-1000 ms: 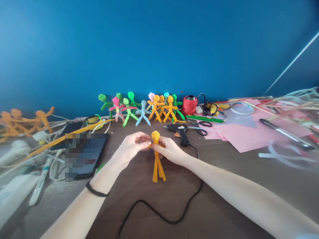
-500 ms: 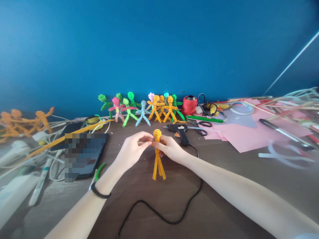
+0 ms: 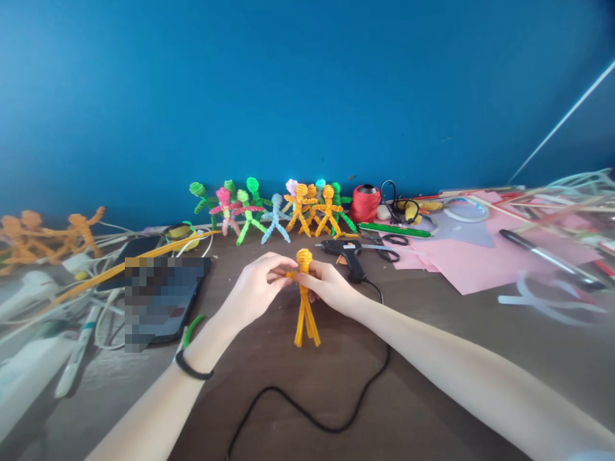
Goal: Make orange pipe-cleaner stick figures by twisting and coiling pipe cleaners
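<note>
Both hands hold an orange pipe-cleaner figure (image 3: 304, 307) upright over the brown table (image 3: 413, 384). It has a coiled round head and several loose strands hanging down as legs. My left hand (image 3: 257, 285) pinches it just below the head from the left, fingers closed. From the right, my right hand (image 3: 327, 285) grips the same spot with its fingers curled around the body. A black band sits on my left wrist.
A row of finished pipe-cleaner figures (image 3: 273, 211) stands against the blue wall. A black glue gun (image 3: 348, 253) lies behind my hands, its cord (image 3: 307, 410) looping toward me. Phone (image 3: 161, 298) and cables lie left; red thread spool (image 3: 365, 202), scissors (image 3: 391, 246) and pink paper (image 3: 480, 259) right.
The figure rose slightly and my left hand moved closer to it; my fingers shifted just under its head.
</note>
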Demonstrator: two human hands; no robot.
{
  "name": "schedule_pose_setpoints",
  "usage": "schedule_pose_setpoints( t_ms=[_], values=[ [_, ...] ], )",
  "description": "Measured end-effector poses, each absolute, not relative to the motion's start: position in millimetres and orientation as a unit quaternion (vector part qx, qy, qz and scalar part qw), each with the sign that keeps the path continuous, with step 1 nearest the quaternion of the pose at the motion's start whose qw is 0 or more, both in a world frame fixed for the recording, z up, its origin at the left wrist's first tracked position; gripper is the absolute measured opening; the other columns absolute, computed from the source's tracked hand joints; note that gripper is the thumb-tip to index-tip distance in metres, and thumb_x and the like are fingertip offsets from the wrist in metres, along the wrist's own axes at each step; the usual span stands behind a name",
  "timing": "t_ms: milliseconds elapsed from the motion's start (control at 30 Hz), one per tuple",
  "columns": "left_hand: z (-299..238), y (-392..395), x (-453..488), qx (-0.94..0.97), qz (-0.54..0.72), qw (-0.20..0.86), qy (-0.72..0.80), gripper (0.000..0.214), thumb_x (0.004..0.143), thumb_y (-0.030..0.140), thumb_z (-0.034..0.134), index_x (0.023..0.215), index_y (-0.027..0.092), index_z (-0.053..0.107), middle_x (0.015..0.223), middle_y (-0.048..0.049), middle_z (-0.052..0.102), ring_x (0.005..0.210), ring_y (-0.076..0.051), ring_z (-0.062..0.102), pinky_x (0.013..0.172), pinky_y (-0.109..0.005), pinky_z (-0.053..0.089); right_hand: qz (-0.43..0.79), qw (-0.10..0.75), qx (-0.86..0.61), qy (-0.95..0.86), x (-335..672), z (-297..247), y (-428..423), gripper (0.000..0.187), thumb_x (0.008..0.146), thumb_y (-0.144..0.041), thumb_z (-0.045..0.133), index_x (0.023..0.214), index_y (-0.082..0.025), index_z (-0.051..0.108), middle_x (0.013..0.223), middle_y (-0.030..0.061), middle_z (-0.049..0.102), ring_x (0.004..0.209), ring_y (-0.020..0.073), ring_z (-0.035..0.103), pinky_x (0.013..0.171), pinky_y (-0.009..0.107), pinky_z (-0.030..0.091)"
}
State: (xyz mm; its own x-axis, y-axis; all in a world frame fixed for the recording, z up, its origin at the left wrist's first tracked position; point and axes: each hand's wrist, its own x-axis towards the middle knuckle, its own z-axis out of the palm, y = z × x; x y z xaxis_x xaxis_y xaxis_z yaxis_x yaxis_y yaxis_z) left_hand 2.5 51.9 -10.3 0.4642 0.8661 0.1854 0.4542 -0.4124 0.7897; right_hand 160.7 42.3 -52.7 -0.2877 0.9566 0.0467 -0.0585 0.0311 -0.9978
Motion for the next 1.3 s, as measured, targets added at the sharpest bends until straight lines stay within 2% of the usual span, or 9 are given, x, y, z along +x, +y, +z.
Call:
schedule_pose_setpoints(
  t_ms=[267,500,633,833,967,1100,1300],
  values=[
    [-15.4,50.5,2.2,0.856,0.282,0.178,0.395,0.021,0.076,0.012,0.047,0.094,0.022,0.052,0.097,-0.0024,0.053,0.08,-0.014,0.056,0.077,-0.03,0.048,0.577,0.448,-0.381,-0.567,161.4,-51.1,42.0,0.024,0.073,-0.038,0.055,0.069,-0.015,0.047,0.055,-0.0046,0.048,0.042,0.0056,0.045,0.041,0.019,0.038],
    [-15.3,50.5,-0.2,0.917,0.244,0.05,0.311,0.017,0.081,0.007,0.038,0.089,0.019,0.046,0.091,-0.003,0.05,0.085,-0.013,0.05,0.076,-0.025,0.042,0.604,0.442,-0.368,-0.552,161.6,-49.8,41.3,0.027,0.07,-0.039,0.059,0.067,-0.015,0.046,0.054,-0.0055,0.046,0.042,0.0053,0.045,0.043,0.019,0.037],
    [-14.5,49.3,-2.2,0.935,0.209,-0.023,0.285,0.017,0.082,0.005,0.033,0.081,0.018,0.044,0.082,-0.0023,0.048,0.077,-0.013,0.047,0.07,-0.024,0.04,0.595,0.438,-0.37,-0.563,161.9,-51.3,41.5,0.026,0.072,-0.038,0.057,0.066,-0.015,0.047,0.054,-0.0052,0.046,0.042,0.0055,0.045,0.043,0.019,0.036],
    [-17.6,48.2,-3.8,0.938,0.191,-0.119,0.265,0.018,0.08,0.006,0.037,0.068,0.019,0.04,0.068,0.0004,0.042,0.062,-0.012,0.04,0.056,-0.023,0.034,0.583,0.436,-0.378,-0.573,161.0,-50.2,41.6,0.027,0.073,-0.039,0.056,0.064,-0.016,0.045,0.052,-0.0055,0.046,0.041,0.0055,0.045,0.042,0.019,0.036],
    [-19.8,51.2,-1.9,0.92,0.238,-0.031,0.309,0.017,0.08,0.007,0.039,0.068,0.019,0.039,0.07,0.0013,0.042,0.062,-0.011,0.042,0.059,-0.022,0.037,0.564,0.456,-0.39,-0.568,159.1,-49.8,40.0,0.026,0.073,-0.039,0.057,0.067,-0.016,0.046,0.053,-0.006,0.046,0.042,0.0055,0.045,0.042,0.019,0.036],
    [-20.6,55.8,-0.6,0.864,0.31,0.075,0.39,0.014,0.076,0.01,0.048,0.071,0.02,0.039,0.072,0.0023,0.044,0.065,-0.01,0.047,0.062,-0.022,0.041,0.557,0.486,-0.401,-0.541,157.7,-51.2,40.0,0.023,0.072,-0.036,0.057,0.076,-0.016,0.048,0.059,-0.0042,0.052,0.047,0.0065,0.048,0.046,0.02,0.04],
    [-26.1,61.1,-2.5,0.791,0.373,0.196,0.443,0.012,0.072,0.017,0.055,0.075,0.02,0.043,0.076,0.0027,0.049,0.069,-0.011,0.053,0.065,-0.025,0.045,0.534,0.532,-0.38,-0.536,157.0,-55.5,43.8,0.028,0.064,-0.025,0.065,0.086,-0.018,0.048,0.082,0.0001,0.057,0.072,0.0114,0.056,0.061,0.024,0.046]
  ],
)
